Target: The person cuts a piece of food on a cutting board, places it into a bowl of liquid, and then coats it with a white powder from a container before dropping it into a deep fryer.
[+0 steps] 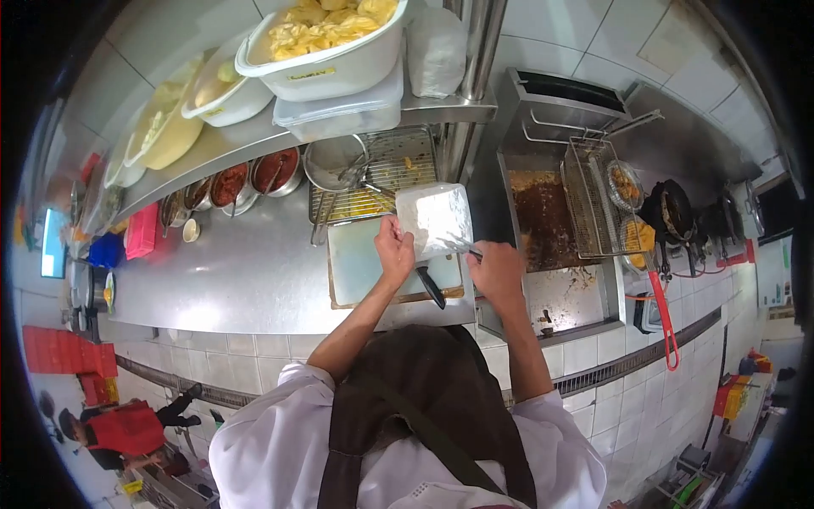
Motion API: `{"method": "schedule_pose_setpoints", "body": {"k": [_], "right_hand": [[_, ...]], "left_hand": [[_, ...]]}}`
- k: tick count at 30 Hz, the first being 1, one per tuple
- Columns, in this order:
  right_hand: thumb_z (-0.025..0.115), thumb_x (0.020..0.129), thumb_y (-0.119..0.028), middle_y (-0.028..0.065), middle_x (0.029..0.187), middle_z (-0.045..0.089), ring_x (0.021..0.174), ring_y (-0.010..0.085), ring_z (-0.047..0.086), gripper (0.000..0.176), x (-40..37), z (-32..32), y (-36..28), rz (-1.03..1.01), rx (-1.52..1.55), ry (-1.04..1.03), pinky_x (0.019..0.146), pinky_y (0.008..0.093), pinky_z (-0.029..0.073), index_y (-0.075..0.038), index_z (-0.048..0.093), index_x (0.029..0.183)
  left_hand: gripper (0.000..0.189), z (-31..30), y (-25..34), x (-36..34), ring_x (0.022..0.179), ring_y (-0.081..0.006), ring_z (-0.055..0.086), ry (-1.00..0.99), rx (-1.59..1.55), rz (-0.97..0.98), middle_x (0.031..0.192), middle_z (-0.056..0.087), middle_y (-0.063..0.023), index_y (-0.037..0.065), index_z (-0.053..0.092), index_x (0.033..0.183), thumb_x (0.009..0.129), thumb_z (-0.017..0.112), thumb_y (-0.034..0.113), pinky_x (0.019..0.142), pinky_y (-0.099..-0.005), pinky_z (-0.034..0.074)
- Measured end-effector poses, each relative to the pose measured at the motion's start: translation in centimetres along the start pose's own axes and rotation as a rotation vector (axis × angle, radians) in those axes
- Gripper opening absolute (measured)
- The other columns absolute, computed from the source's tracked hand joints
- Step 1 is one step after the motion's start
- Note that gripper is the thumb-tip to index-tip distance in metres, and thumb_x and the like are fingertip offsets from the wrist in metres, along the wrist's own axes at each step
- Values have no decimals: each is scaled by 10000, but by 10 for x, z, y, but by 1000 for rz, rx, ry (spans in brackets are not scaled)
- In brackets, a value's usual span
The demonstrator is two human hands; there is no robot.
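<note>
My left hand (394, 248) grips the left side of a square, shiny whitish plastic container (434, 219), tilted above the cutting board. My right hand (496, 270) is closed near the container's lower right corner, around a thin utensil (468, 248) with a dark end; its kind is not clear, and its tip reaches the container. Below lies a pale cutting board (356, 270) with a brown rim. A black-handled knife (431, 287) rests on it, its blade mostly hidden by the container.
Behind the board are a wire rack tray (407, 153) and a metal pan (326, 165). Sauce pots (275, 172) line the counter's back. An overhead shelf (424, 109) holds tubs. To the right stand a fryer (538, 220) with a wire basket (589, 195). Another person (127, 428) is at lower left.
</note>
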State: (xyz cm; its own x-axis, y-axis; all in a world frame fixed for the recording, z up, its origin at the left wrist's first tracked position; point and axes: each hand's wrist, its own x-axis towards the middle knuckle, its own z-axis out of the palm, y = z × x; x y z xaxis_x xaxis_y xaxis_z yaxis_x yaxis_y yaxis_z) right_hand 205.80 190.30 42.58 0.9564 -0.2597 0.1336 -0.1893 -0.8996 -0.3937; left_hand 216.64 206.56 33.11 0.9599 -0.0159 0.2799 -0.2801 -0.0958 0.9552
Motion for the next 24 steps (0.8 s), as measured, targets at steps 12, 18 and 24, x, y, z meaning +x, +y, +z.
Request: {"method": "schedule_pose_setpoints", "body": {"k": [12, 18, 24], "right_hand": [[647, 753, -172, 193, 700, 634, 650, 344, 637, 172, 46, 51, -34, -170, 36, -18, 587, 426, 498, -1, 657, 744], [645, 776, -194, 190, 703, 636, 653, 350, 635, 196, 42, 39, -35, -181, 45, -108, 589, 437, 496, -2, 645, 818], [653, 777, -213, 204, 690, 628, 668, 371, 629, 214, 50, 25, -29, -108, 121, -95, 605, 445, 489, -2, 641, 810]], "left_hand": [[178, -13, 0, 1, 625, -35, 364, 46, -89, -13, 715, 406, 36, 22, 437, 817, 703, 486, -106, 549, -185, 317], [177, -16, -7, 2, 629, -41, 373, 83, -67, -48, 720, 416, 35, 24, 445, 824, 700, 482, -96, 566, -188, 325], [160, -11, -6, 25, 587, -52, 358, 173, -96, -29, 655, 400, 29, 22, 440, 785, 686, 480, -97, 519, -212, 312]]}}
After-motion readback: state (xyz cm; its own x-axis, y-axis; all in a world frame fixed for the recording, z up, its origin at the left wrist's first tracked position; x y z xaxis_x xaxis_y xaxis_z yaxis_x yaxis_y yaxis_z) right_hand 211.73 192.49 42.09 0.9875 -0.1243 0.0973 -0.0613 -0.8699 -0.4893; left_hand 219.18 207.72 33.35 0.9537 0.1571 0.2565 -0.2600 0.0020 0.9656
